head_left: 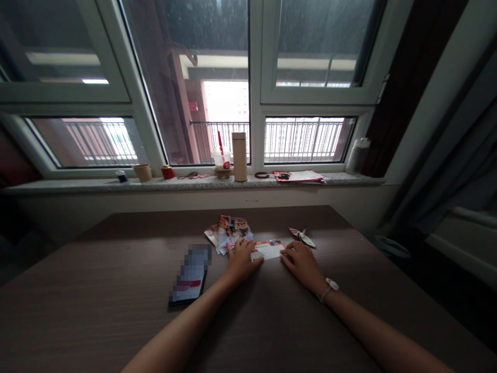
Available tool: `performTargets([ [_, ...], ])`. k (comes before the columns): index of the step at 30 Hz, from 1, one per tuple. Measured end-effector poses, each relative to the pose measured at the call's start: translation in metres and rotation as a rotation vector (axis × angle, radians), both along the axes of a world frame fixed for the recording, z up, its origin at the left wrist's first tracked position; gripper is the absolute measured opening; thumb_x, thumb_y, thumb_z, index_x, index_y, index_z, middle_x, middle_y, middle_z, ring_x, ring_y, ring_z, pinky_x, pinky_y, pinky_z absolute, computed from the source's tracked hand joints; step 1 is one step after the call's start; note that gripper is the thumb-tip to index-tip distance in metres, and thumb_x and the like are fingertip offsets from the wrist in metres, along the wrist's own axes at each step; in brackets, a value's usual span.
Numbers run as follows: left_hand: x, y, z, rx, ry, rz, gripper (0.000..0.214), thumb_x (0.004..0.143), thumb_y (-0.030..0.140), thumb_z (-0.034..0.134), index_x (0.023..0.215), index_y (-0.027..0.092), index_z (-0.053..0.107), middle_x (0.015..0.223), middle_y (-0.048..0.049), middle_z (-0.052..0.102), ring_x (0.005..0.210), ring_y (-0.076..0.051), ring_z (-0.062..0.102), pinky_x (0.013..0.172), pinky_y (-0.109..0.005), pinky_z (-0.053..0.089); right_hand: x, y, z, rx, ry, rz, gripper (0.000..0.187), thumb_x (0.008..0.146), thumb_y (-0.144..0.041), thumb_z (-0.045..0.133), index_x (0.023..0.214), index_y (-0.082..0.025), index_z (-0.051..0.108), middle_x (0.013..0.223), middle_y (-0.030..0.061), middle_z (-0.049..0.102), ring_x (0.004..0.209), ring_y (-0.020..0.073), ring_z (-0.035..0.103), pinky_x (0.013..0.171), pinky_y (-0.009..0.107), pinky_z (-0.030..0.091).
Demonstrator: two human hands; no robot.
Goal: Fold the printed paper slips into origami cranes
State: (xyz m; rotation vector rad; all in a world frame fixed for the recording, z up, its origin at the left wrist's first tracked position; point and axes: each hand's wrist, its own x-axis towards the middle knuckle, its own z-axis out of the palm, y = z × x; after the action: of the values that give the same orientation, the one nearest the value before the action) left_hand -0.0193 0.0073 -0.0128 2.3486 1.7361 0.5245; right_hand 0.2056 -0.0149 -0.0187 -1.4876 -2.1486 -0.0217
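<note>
A small printed sheet of paper [268, 252], white with a colourful far edge, lies on the table between my hands. My left hand [241, 263] rests at the paper's left end, fingers spread and thumb along its near edge. At the right end, my right hand [303, 265] has its fingers bent and its thumb and fingertips closed on the paper's edge. Just beyond my right hand stands a folded paper crane [303, 237]. A fanned pile of printed paper sheets [232, 230] lies behind my left hand, partly hidden by its fingers.
A phone [191, 277] lies left of my left forearm on the brown table [97, 274]. Along the windowsill [186, 182] are a tall beige flask [239, 158], a plastic cup with a red straw [222, 158], a paper cup [142, 172], more papers [305, 176] and a bottle [357, 155].
</note>
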Motion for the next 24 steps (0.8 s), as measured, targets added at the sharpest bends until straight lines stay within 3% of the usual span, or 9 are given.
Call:
performTargets([
  [4, 0.000, 0.001, 0.001, 0.013, -0.030, 0.013, 0.054, 0.084, 0.043, 0.062, 0.135, 0.030, 0.049, 0.140, -0.0075, 0.052, 0.135, -0.034, 0.034, 0.111, -0.071, 0.006, 0.004, 0.003, -0.003, -0.014, 0.052, 0.000, 0.028, 0.090, -0.030, 0.055, 0.112, -0.021, 0.068, 0.104, 0.0082, 0.062, 0.105, 0.0237, 0.055, 0.095, 0.038, 0.041],
  [10, 0.000, 0.000, 0.005, 0.031, -0.046, 0.001, 0.057, 0.082, 0.038, 0.065, 0.136, 0.029, 0.049, 0.141, -0.0072, 0.051, 0.135, -0.034, 0.033, 0.112, -0.070, 0.007, 0.008, 0.010, -0.009, -0.022, 0.131, -0.010, 0.050, 0.088, -0.029, 0.056, 0.136, -0.019, 0.051, 0.117, 0.0109, 0.059, 0.113, 0.0261, 0.052, 0.100, 0.041, 0.042],
  [18, -0.001, 0.003, 0.002, 0.077, -0.092, 0.002, 0.052, 0.079, 0.029, 0.069, 0.129, 0.029, 0.054, 0.139, -0.0058, 0.053, 0.131, -0.031, 0.036, 0.114, -0.064, 0.009, 0.010, 0.015, -0.015, -0.039, 0.210, -0.006, 0.051, 0.085, -0.028, 0.056, 0.135, -0.019, 0.052, 0.117, 0.0112, 0.061, 0.115, 0.0268, 0.052, 0.102, 0.043, 0.041],
  [24, -0.001, 0.001, 0.006, 0.128, -0.148, -0.014, 0.050, 0.078, 0.021, 0.067, 0.126, 0.029, 0.055, 0.135, -0.0041, 0.055, 0.129, -0.030, 0.038, 0.114, -0.061, 0.012, 0.012, 0.017, -0.015, -0.055, 0.375, 0.032, 0.052, 0.080, -0.026, 0.059, 0.131, -0.019, 0.053, 0.101, 0.0067, 0.065, 0.108, 0.0241, 0.056, 0.104, 0.043, 0.039],
])
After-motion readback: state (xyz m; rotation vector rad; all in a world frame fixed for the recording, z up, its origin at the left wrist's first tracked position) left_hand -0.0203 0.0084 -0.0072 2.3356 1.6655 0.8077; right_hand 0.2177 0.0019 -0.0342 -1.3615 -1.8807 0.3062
